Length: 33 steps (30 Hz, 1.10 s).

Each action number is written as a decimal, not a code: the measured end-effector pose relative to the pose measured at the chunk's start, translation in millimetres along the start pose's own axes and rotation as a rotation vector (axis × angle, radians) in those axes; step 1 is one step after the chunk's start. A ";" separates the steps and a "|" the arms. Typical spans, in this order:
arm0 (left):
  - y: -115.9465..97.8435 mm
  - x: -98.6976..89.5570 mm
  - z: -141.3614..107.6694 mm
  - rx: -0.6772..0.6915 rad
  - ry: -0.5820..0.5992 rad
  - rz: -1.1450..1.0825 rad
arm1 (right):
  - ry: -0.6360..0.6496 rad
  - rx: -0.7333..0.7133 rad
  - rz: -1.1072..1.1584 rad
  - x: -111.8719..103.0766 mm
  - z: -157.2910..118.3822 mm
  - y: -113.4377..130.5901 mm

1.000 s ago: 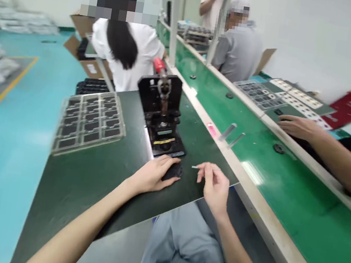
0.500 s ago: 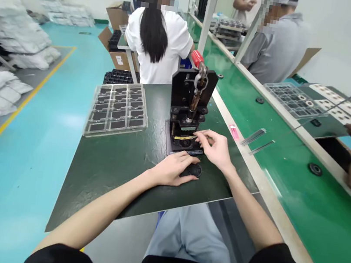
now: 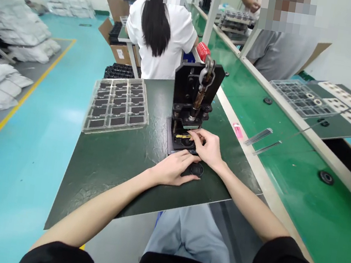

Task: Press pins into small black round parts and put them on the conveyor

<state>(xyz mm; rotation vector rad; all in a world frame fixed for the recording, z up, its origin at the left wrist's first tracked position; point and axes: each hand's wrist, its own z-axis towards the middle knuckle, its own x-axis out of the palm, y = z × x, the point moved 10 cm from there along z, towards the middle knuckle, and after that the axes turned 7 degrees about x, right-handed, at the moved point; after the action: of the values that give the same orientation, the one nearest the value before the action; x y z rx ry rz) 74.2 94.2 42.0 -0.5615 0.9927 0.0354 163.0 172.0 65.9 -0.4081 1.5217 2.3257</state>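
Observation:
A black toggle press (image 3: 196, 88) with a red handle (image 3: 203, 51) stands on the dark green work mat (image 3: 118, 162). On the press bed lies a small yellow strip (image 3: 183, 136). My right hand (image 3: 208, 147) reaches in at the bed, thumb and fingertips pinched beside the strip; what they pinch is too small to make out. In front of the press, my left hand (image 3: 176, 167) curls its thumb and fingers around a round black part (image 3: 196, 169) on the mat.
A clear compartment tray (image 3: 118, 105) of black parts sits left of the press. On the right runs a green conveyor (image 3: 289, 166) carrying black rings (image 3: 326, 177), with thin metal strips (image 3: 258, 136) on its near edge. Co-workers sit ahead and across the belt.
My right hand has moved slightly left and further over the press bed, its fingers now nearer the yellow strip. The left hand stays at the round black part. The view has shifted a little.

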 end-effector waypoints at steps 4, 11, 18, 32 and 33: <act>-0.9 -1.6 0.5 0.010 -0.014 0.002 | -0.010 -0.007 0.029 0.3 1.7 3.8; 5.9 -4.0 -2.0 -0.051 -0.058 -0.103 | -0.194 0.091 0.150 -51.9 -30.3 -0.8; 23.7 -0.2 -7.1 -0.232 -0.095 -0.254 | -0.065 0.168 0.009 -48.5 -86.2 -12.7; 23.0 1.1 -5.8 -0.256 -0.107 -0.262 | 0.053 0.034 -0.099 -33.2 -77.9 9.1; 22.6 1.4 -5.4 -0.252 -0.103 -0.260 | 0.056 0.017 -0.109 -32.5 -78.1 10.7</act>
<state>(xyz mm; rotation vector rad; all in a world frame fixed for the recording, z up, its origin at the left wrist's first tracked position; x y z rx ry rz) 64.5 110.9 28.8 -0.9082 0.8138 -0.0423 192.3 92.3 57.8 -0.5427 1.5047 2.2339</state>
